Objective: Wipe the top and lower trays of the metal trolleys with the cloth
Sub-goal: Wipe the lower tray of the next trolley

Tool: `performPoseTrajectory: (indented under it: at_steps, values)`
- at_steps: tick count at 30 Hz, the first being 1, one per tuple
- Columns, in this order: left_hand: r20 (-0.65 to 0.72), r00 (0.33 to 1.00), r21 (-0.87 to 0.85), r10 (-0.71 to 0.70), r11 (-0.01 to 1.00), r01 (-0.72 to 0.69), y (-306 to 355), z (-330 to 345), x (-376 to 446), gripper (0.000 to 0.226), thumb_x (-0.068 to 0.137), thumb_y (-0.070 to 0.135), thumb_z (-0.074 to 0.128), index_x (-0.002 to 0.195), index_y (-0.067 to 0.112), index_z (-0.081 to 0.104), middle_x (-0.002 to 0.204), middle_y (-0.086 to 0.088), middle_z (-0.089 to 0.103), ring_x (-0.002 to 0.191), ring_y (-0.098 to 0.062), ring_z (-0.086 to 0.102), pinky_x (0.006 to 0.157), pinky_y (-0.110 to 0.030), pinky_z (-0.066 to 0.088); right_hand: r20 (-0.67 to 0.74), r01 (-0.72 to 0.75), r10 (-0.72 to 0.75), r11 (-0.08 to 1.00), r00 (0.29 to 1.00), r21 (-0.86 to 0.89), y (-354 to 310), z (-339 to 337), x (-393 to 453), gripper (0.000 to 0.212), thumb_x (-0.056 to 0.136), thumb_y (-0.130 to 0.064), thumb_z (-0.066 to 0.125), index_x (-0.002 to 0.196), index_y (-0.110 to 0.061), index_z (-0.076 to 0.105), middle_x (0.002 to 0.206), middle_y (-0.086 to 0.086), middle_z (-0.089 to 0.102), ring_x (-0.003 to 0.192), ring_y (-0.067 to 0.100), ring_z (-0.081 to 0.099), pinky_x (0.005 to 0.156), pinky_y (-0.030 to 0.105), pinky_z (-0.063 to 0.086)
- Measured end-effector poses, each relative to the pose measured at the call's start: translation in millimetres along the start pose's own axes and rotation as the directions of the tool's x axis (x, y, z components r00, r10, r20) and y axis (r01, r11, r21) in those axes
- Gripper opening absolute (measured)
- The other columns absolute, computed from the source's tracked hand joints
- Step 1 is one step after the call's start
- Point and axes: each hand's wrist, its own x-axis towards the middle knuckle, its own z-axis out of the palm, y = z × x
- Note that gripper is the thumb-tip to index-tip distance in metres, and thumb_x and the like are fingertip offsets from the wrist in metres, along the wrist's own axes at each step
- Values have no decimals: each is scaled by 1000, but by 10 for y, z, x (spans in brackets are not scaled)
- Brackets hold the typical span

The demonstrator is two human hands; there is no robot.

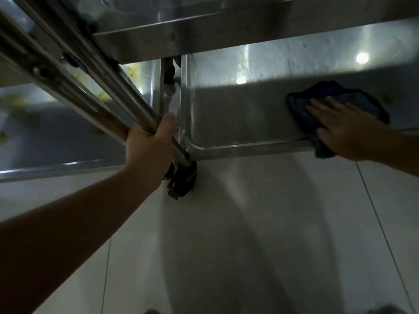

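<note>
One dark blue cloth (pixel 335 109) lies on the lower tray (pixel 238 114) of the right-hand trolley, near its front rim, a corner hanging over the edge. Her or his right hand (pixel 344 130) presses flat on it, fingers spread. Left hand (pixel 149 148) has its grip closed around the trolley's upright post (pixel 127 91). Beside it, another trolley's lower tray (pixel 56 137) shows yellowish stains. Pale floor tiles (pixel 249 234) lie below

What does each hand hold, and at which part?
The left hand grips the trolley's upright metal bars near their lower end, above the caster. The right hand holds nothing closed; it presses flat on the dark cloth on the lower tray.
</note>
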Motion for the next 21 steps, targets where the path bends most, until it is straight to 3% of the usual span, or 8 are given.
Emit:
performPoseTrajectory:
  at_steps: [4,6,11,13,16,18,19,21]
  values:
    - [3,999,2,-33,999,33,-12,-8,8,22,95,40,67,85,20,68,56,11,62,43,-2,51,41,-21,43,2,-41,41,999,999,-12,244,-75,-138,67,102,-45,20,164,-18,20,171,6,22,155,36,23,118,60,27]
    - [-6,999,15,-42,999,42,-3,-1,9,23,94,41,67,86,20,69,54,11,57,45,-4,53,43,-23,45,12,-8,9,999,1000,-34,231,-61,-135,67,103,-43,20,164,-14,24,170,9,24,154,39,25,116,62,30]
    - [0,998,28,-66,997,66,24,3,-25,29,97,41,70,100,12,72,73,-2,64,49,-2,57,45,-19,49,23,2,0,996,1000,-89,283,-30,-130,65,105,-40,23,163,-11,23,169,13,26,152,42,26,114,64,31]
    - [36,995,43,-89,995,87,33,-45,-11,24,95,37,73,104,15,72,71,5,65,51,-1,59,47,-20,50,-15,-7,6,997,1000,-77,268,-39,-136,64,105,-38,29,163,-13,23,169,10,26,152,39,27,115,61,31]
    - [133,975,133,-178,978,160,-58,-115,-55,17,95,30,75,111,25,70,94,4,72,75,-4,68,55,-21,55,12,0,0,999,1000,-54,233,-63,-141,64,104,-38,28,162,-11,28,167,12,31,149,42,32,113,63,34]
    - [237,903,319,-359,906,277,-217,-110,-191,26,97,27,74,120,18,67,108,-7,69,87,-16,66,62,-25,56,16,-34,34,999,999,-10,210,-79,-137,69,101,-45,20,163,-14,26,168,10,29,152,41,30,117,61,31]
    - [289,833,446,-472,836,319,-317,-90,-274,33,97,27,74,126,14,65,115,-10,66,94,-20,64,73,-32,58,16,-52,52,999,999,14,199,-92,-138,73,99,-48,15,163,-15,25,169,8,26,153,39,27,119,60,28]
    - [390,648,728,-654,650,218,-457,6,-450,47,98,32,72,140,14,60,135,-10,61,118,-28,62,100,-42,54,8,-65,65,997,998,34,183,-107,-134,78,95,-51,9,164,-16,22,171,6,22,155,36,23,122,57,24]
